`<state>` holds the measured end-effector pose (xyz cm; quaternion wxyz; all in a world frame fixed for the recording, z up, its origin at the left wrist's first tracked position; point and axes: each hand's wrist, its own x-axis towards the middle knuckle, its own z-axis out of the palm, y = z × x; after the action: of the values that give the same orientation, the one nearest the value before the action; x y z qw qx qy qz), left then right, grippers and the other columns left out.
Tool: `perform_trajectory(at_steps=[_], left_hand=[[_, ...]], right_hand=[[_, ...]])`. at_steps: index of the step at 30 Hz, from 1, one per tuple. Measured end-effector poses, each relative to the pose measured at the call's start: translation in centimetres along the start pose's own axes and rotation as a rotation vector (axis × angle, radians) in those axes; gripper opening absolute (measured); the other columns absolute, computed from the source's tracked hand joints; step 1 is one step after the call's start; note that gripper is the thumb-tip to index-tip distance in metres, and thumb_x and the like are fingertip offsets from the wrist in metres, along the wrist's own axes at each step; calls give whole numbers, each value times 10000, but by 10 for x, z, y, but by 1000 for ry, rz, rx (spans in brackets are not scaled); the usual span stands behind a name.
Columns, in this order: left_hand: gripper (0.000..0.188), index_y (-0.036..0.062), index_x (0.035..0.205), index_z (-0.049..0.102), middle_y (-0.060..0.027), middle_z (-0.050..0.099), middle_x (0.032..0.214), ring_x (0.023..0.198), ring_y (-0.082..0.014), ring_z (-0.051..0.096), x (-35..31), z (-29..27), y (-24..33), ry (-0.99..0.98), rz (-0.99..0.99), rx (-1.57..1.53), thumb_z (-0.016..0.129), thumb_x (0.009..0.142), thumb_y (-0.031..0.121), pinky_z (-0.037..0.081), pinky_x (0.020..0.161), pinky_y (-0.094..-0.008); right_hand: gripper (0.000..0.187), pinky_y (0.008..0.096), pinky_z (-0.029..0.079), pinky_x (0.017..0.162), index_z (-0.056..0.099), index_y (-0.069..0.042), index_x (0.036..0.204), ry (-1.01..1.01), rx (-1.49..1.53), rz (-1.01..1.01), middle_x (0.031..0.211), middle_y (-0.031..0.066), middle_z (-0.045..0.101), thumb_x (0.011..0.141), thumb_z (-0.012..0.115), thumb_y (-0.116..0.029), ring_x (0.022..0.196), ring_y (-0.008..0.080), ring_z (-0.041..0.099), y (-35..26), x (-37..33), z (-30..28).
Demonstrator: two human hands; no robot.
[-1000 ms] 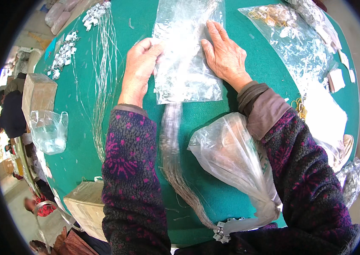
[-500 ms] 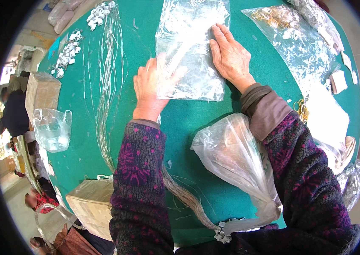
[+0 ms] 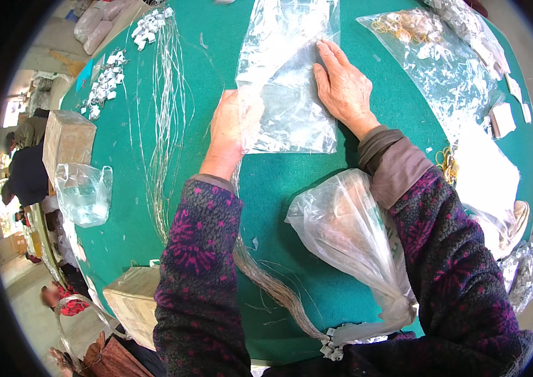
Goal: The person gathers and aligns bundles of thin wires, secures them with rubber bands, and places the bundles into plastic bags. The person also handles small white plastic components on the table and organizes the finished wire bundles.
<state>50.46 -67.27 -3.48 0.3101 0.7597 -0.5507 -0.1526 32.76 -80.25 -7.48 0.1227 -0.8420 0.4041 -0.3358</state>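
A clear flat plastic bag (image 3: 298, 119) lies on the green tabletop, shining with glare. My left hand (image 3: 229, 129) looks curled closed at its left edge; its fingers reach under the plastic, and what they hold, if anything, is hidden. Along the opposite edge my right hand (image 3: 347, 85) rests with fingers stretched out, their tips on the plastic. A bundle of thin pale strings (image 3: 273, 286) runs from the lower middle up beneath my left forearm toward the wrist. White tags (image 3: 332, 345) sit at its near end.
Left lie loose silvery strings (image 3: 166, 125) with white tags (image 3: 150, 28). A filled plastic bag (image 3: 342, 220) stands between my arms. Cardboard boxes (image 3: 68, 141) and a small clear carrier bag (image 3: 84, 195) line the left edge. At right are a large clear bag (image 3: 430, 69) and yellow rubber bands (image 3: 447, 166).
My left hand has drawn its spread fingers in and shifted slightly at the bag's edge. The flat bag has moved slightly toward me; my right hand stays on its right edge.
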Motion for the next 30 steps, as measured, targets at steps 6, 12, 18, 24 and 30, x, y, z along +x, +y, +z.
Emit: perform_trajectory(at_steps=[6, 12, 18, 24, 30], left_hand=[[232, 36, 1034, 576, 69, 414, 657, 516, -8, 383, -8, -37, 30, -372, -524, -1017, 526, 979, 255, 295, 395, -183], [310, -11, 1002, 540, 49, 317, 647, 469, -28, 255, -18, -99, 66, 79, -396, -1185, 397, 1025, 263, 215, 373, -205], [224, 65, 942, 523, 65, 408, 663, 491, 1, 366, -22, -37, 80, 224, -39, -1005, 415, 1038, 236, 298, 400, -175], [129, 1, 940, 543, -149, 587, 740, 670, -276, 589, 15, 64, 46, 392, -159, -241, 438, 935, 77, 461, 633, -403], [161, -8, 1001, 559, -227, 611, 803, 753, -399, 609, 6, 74, 50, 448, -197, -217, 462, 924, 96, 462, 689, -459]], right_hand=[[409, 424, 516, 836, 513, -81, 1290, -19, -36, 8, 1361, 95, 515, 912, 537, -234, 1038, 304, 625, -2, 1, 0], [429, 435, 515, 820, 505, -84, 1295, -96, -81, 1, 1358, 56, 491, 899, 545, -245, 976, 299, 629, -6, 0, -1], [444, 438, 510, 835, 505, -82, 1294, -99, -74, 45, 1371, 70, 490, 885, 559, -245, 1002, 309, 623, -9, 2, -2], [496, 435, 503, 863, 485, -75, 1319, -47, -53, 56, 1366, 107, 501, 870, 585, -259, 1060, 329, 611, -4, 1, -1], [566, 454, 509, 837, 451, -41, 1339, -58, -7, 98, 1377, 150, 471, 854, 622, -279, 1023, 346, 624, 2, 1, -2]])
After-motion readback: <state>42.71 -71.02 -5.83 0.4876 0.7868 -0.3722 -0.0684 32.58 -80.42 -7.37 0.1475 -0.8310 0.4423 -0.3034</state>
